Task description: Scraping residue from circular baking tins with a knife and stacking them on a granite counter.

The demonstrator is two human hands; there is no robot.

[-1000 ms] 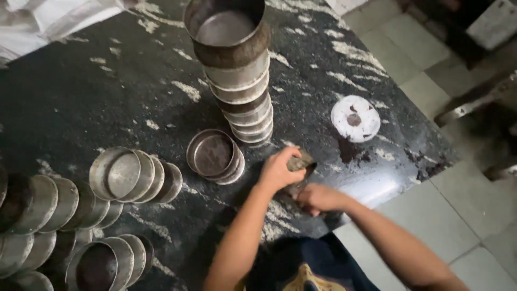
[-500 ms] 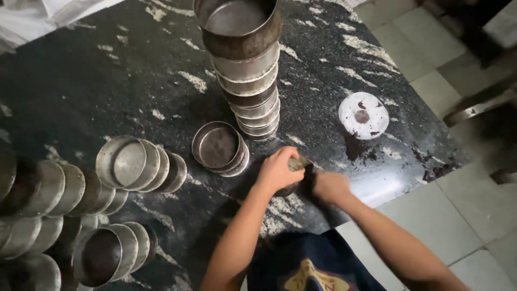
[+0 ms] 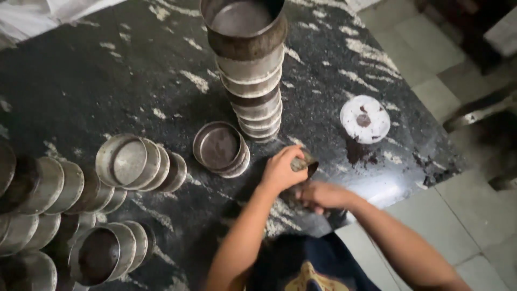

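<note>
The left hand (image 3: 280, 171) has its fingers clamped on a small metal tin (image 3: 305, 163) near the dark stone surface (image 3: 107, 81) edge; the right hand (image 3: 323, 195) sits just below, its grip hidden.

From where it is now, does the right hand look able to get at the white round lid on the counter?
Probably yes: the right hand sits near the counter edge, and the dark counter between it and the white round lid looks bare.

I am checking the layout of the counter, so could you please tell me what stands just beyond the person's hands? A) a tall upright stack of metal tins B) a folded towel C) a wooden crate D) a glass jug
A: a tall stack of metal tins stands upright on the dark counter beyond the left hand and right hand.
</note>
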